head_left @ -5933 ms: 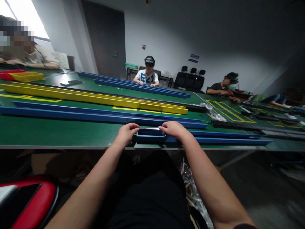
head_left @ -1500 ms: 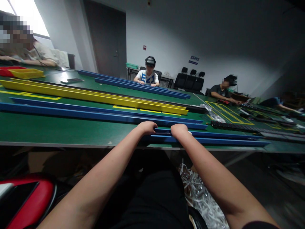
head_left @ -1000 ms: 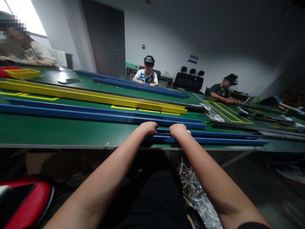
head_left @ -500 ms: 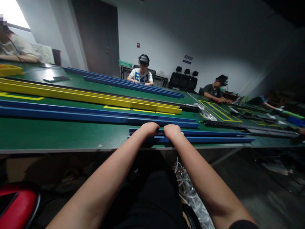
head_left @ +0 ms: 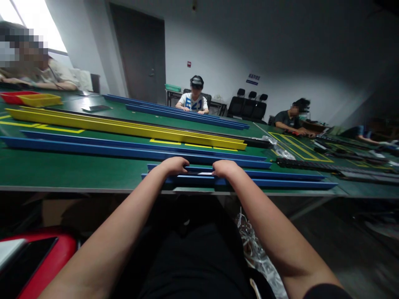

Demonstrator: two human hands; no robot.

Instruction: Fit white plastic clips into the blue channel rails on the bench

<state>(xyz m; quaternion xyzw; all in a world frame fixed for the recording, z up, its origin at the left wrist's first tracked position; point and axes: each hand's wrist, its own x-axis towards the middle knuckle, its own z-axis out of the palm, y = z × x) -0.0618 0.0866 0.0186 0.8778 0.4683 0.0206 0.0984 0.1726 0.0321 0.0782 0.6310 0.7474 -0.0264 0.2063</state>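
Observation:
A long blue channel rail (head_left: 289, 182) with raised side walls lies along the near edge of the green table. My left hand (head_left: 175, 166) is bent over its left part, fingers curled down into the channel. Further right, my right hand (head_left: 225, 168) reaches into the same rail with fingers closed and bent downward. In the gap between my hands a pale, shiny strip (head_left: 205, 173) shows inside the channel. My fingertips are mostly hidden, so what they grip is unclear.
Behind lie another blue rail (head_left: 93, 146), a yellow rail (head_left: 124, 128) and more blue rails (head_left: 187, 114). Dark slatted strips (head_left: 311, 165) and clear plastic wrap (head_left: 282, 150) are at right. A yellow tray (head_left: 40, 99) stands left. Other people sit around the table; a red seat (head_left: 62, 249) is lower left.
My hands have moved apart, the left one going left, and the pale strip now shows between them. The near rail reaches further left. The view has turned slightly left.

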